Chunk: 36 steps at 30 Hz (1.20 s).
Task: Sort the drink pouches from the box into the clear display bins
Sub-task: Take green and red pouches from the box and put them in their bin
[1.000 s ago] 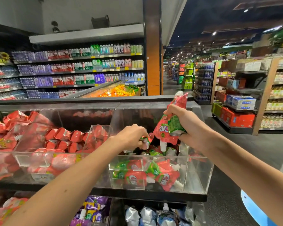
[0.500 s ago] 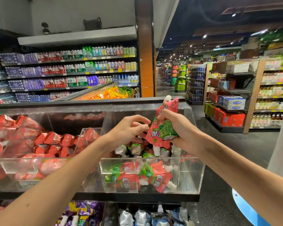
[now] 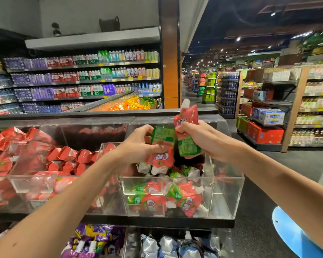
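far left, a clear bin (image 3: pixel 17 183) sat heaped with red pouches (image 3: pixel 63 155), too overlapped to count. behind it, wall shelves (image 3: pixel 82 79) carried bottles in four rows. moving in, the left hand (image 3: pixel 138 148) was up over the second clear bin (image 3: pixel 226 198), fingers curled round one red-and-green drink pouch (image 3: pixel 161 146), held upside down with its white spout pointing into the bin. right beside it, pouches touching, the right hand (image 3: pixel 201 138) gripped another pouch (image 3: pixel 187 118), spout up, fingers clenched tight round its middle. whether it held just the one was hard to tell. so two pouches in hand for sure, both above the right-hand bin. down inside that bin lay a loose pile of the same pouches (image 3: pixel 157 201), roughly four showing in the front pocket and more behind, count unclear. the two clear bins stood side by side on the upper tier of the dark bench (image 3: pixel 157 223). below its edge, purple pouches (image 3: pixel 93 239) lay on the left and silver-blue ones (image 3: pixel 166 244) on the right. the bin's front wall sat below the hands, and its top was open. right of the bin came dark floor (image 3: pixel 255 229), a blue curved shape (image 3: pixel 291 233) at the lower corner, and stocked aisle shelving (image 3: pixel 268 118) well apart beyond.
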### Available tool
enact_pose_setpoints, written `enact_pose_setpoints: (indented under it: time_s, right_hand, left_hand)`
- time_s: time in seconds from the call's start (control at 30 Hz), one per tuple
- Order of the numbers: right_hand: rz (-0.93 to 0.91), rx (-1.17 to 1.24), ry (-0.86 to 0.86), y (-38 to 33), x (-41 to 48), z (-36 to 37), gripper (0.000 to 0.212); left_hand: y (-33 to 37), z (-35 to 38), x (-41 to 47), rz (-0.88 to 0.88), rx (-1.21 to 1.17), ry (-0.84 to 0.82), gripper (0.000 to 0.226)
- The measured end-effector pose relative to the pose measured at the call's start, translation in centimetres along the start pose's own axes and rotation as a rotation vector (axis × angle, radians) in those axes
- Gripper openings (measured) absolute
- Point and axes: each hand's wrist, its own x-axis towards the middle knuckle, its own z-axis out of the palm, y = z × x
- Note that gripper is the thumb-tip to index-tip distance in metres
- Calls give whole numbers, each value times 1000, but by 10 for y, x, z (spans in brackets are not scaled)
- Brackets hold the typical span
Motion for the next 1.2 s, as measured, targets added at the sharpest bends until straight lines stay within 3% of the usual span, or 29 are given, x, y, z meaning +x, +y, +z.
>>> enact_pose_setpoints:
  time_s: [0.07,0.2,0.23,0.37,0.47,0.57,0.83,1.0,1.2]
  right_hand:
    - [-6,-115,24,-7,-2,-5,16]
    - [177,-487,28,-13,2,-6,75]
    - [208,-533,6,-14,3,-3,79]
    - [155,-676,2,-12,9,5,39]
    - [-29,-1043,118,-7,13,15,31]
    - [-214,-1272,255,2,19,22,9]
    - [-58,-1557,125,47,48,26,26]
    - [139,-1574,-148,51,51,21,30]
    - [-25,-1589,-146,49,55,9,40]
  left_hand:
    - [-2,-9,-5,25,74,111,37]
    - [-6,-17,-7,41,-3,246,54]
    - [-9,-17,-7,48,7,254,59]
    - [-18,-14,0,50,3,323,39]
    - [-23,-9,11,8,-129,353,19]
    - [-27,-1,20,-4,-147,347,24]
    - [-23,11,34,11,-20,120,24]
    - [-30,13,42,150,231,-32,35]
    - [-42,34,58,140,494,-243,47]
